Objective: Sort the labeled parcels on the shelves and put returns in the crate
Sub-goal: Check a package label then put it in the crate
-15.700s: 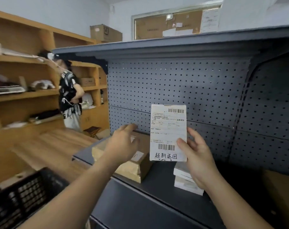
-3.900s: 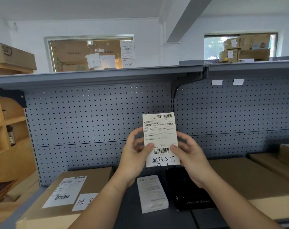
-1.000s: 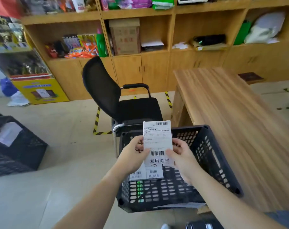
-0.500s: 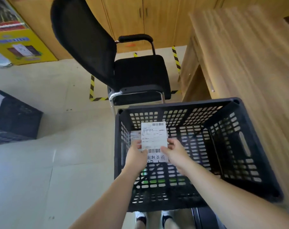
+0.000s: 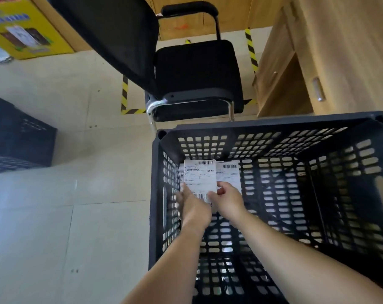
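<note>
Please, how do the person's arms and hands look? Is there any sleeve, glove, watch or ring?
The left hand and the right hand are bare: no gloves, and no ring that I can see. The left forearm and the right forearm are bare too, with no sleeve, watch or bracelet as far as the lower edge of the picture.

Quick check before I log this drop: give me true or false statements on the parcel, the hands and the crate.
1. The left hand and the right hand both hold the parcel. True.
2. The parcel is held outside the crate. False: it is inside, near the left wall.
3. A second parcel lies in the crate beside it. True.
4. The chair beyond the crate is red. False: it is black.
</note>
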